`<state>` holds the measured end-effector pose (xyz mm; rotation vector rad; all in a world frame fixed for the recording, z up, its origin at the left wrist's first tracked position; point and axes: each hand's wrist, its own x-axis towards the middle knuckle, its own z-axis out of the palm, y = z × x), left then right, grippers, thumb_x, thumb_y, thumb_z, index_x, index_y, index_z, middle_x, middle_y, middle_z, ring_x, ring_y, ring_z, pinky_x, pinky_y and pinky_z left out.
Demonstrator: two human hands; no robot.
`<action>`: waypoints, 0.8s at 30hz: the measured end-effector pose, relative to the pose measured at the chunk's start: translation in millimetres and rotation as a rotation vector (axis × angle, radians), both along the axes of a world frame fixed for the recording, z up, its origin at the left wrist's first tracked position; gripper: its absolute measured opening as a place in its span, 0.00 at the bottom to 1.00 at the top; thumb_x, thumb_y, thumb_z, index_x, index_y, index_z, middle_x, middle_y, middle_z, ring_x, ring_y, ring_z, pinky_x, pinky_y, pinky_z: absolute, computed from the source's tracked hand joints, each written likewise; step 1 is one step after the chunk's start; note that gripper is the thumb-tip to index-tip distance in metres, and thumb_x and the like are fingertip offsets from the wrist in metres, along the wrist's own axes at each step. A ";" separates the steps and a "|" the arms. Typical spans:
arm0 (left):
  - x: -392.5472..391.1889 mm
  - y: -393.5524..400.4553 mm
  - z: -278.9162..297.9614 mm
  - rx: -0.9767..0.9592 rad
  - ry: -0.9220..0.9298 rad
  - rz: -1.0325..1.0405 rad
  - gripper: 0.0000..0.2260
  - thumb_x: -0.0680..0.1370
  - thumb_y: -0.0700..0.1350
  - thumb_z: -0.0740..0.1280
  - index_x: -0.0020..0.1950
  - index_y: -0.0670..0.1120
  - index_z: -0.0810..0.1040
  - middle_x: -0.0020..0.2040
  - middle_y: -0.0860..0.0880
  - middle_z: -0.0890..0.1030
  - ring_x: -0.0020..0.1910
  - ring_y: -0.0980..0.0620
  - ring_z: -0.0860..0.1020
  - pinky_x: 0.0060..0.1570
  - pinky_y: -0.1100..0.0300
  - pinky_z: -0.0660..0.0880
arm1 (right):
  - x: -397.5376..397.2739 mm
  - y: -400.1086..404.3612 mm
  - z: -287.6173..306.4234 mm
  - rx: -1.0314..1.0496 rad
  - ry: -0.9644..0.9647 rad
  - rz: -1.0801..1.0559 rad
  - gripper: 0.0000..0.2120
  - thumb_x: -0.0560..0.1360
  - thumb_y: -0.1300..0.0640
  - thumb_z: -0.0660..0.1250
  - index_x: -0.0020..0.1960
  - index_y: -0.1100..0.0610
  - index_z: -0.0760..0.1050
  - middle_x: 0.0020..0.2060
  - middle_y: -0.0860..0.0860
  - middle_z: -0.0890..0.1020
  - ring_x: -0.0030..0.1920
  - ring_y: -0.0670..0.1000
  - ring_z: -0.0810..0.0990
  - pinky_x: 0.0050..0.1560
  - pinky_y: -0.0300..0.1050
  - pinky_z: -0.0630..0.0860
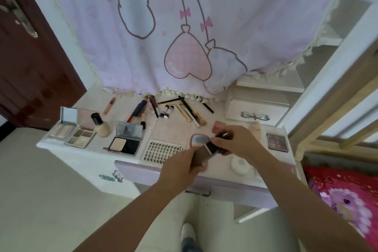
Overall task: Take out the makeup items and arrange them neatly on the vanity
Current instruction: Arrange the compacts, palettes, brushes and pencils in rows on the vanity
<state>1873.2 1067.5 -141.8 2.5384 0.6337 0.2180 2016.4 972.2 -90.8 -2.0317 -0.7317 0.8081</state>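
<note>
Over the front of the white vanity (92,149), both hands hold one brown, flat makeup stick (201,154) with a white band and a dark cap. My left hand (180,166) grips its brown body from below. My right hand (237,143) closes on the dark capped end. Laid out on the vanity are open palettes (80,136), a foundation bottle (101,126), a black compact (125,145), a lash tray (161,150), a small pink mirror (197,139), a dark eyeshadow palette (277,142) and a heap of pencils and brushes (173,109).
A pink cartoon cloth (184,37) hangs over the back of the vanity. A small white drawer box (255,110) stands at the right rear, and a round white case (241,163) lies under my right wrist. A dark door is at left, a bed frame (337,108) at right.
</note>
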 end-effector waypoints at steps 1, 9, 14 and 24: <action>-7.0 1.7 1.9 0.033 -0.013 0.005 0.14 0.77 0.50 0.63 0.62 0.49 0.71 0.55 0.51 0.78 0.53 0.53 0.77 0.53 0.64 0.70 | -6.1 -0.4 3.0 0.007 0.006 0.006 0.11 0.71 0.59 0.71 0.50 0.63 0.76 0.44 0.61 0.81 0.37 0.54 0.81 0.41 0.44 0.81; -24.9 3.5 2.1 0.228 -0.002 -0.042 0.14 0.78 0.51 0.62 0.61 0.46 0.71 0.54 0.49 0.79 0.52 0.48 0.77 0.48 0.59 0.72 | -16.9 -22.2 5.9 0.133 0.156 -0.089 0.12 0.71 0.62 0.70 0.52 0.67 0.77 0.48 0.66 0.80 0.36 0.55 0.81 0.34 0.38 0.81; -53.8 32.8 -8.8 0.160 0.125 0.095 0.12 0.77 0.48 0.63 0.58 0.46 0.73 0.50 0.47 0.80 0.49 0.46 0.78 0.44 0.59 0.70 | 60.3 -68.6 41.4 0.311 0.100 -0.343 0.07 0.74 0.63 0.66 0.51 0.63 0.75 0.48 0.63 0.79 0.39 0.54 0.80 0.38 0.37 0.80; 55.4 23.2 39.7 -0.035 0.080 -0.090 0.10 0.76 0.44 0.66 0.57 0.46 0.74 0.42 0.52 0.76 0.36 0.57 0.73 0.37 0.67 0.70 | 95.4 -33.0 26.4 0.256 -0.288 0.294 0.20 0.66 0.74 0.68 0.54 0.57 0.77 0.51 0.49 0.77 0.51 0.47 0.77 0.51 0.31 0.73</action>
